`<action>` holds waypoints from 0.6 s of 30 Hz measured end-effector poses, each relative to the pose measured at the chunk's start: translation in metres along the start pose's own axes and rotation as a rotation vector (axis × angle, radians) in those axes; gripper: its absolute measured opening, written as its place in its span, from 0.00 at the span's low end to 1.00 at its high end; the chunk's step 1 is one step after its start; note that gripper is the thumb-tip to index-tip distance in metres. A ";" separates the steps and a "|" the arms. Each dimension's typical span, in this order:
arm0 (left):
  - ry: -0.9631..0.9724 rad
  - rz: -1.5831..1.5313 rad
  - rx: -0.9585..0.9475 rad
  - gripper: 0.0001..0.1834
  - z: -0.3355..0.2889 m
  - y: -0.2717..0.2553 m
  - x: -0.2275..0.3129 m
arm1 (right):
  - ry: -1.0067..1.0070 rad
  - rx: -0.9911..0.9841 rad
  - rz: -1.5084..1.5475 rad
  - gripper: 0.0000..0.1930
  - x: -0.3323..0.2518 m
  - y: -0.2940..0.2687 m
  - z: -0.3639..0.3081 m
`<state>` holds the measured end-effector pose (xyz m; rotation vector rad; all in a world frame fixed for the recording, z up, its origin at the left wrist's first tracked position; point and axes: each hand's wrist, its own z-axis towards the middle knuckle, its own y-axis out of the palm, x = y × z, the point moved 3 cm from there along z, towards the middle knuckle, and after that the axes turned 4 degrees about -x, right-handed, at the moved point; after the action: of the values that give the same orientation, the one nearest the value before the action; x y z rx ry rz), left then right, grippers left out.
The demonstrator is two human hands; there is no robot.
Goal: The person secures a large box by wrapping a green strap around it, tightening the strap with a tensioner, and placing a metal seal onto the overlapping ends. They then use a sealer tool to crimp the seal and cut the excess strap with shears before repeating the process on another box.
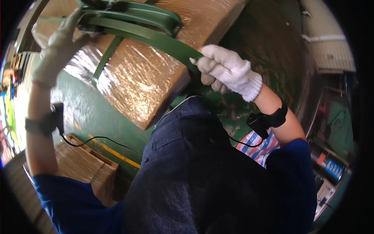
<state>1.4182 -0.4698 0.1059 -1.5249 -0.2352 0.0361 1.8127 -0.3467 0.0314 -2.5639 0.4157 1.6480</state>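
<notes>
Clearly, the right hand (230,72), in a white knitted glove just right of the upper centre of the frame, has its fingers curled tightly around the end of a broad green strap (156,41). From that hand the strap runs up and leftward, above the near part of a film-wrapped carton (136,82), to a green metal tool (136,15) at the top of the frame. At upper left, the gloved left hand (54,50) reaches up to the tool's left end; its fingers look spread, but blur and the tool leave it unclear whether they grip anything. The carton lies aslant across the upper middle of the frame, shiny film over brown board, and a narrower green band (107,58) goes down its side left of centre.

Farther out, each forearm wears a black armband, one at left (43,124) and one at right (272,119), both with a thin dark cable. Blue sleeves (74,195) and dark trousers (187,156) fill the lower frame. Another wrapped carton (78,160) stands at lower left on the green floor (82,105), near a yellow line (117,153). Right of the trousers shows a red, white and blue striped sheet (255,146); at lower right lies a dark cylinder (325,165) with a blue label.
</notes>
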 end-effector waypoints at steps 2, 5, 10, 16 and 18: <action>0.256 -0.071 0.140 0.49 -0.042 0.006 0.047 | -0.072 -0.028 0.087 0.10 0.011 -0.003 0.009; 0.136 -0.167 0.078 0.49 -0.084 -0.010 0.126 | -0.499 -0.066 -0.477 0.07 0.002 -0.017 0.012; -0.030 -0.104 0.104 0.46 -0.048 -0.003 0.197 | -0.088 -0.403 -0.917 0.15 -0.026 -0.015 0.013; -0.253 0.063 -0.036 0.45 -0.022 0.017 0.219 | -0.600 -0.754 -0.557 0.20 -0.160 -0.053 0.060; -0.317 0.023 -0.114 0.45 -0.019 0.012 0.220 | -1.331 -0.470 -0.840 0.25 -0.256 -0.026 0.086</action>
<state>1.6377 -0.4509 0.1220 -1.6324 -0.4783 0.2883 1.6437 -0.2555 0.2233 -0.8939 -1.0223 2.5445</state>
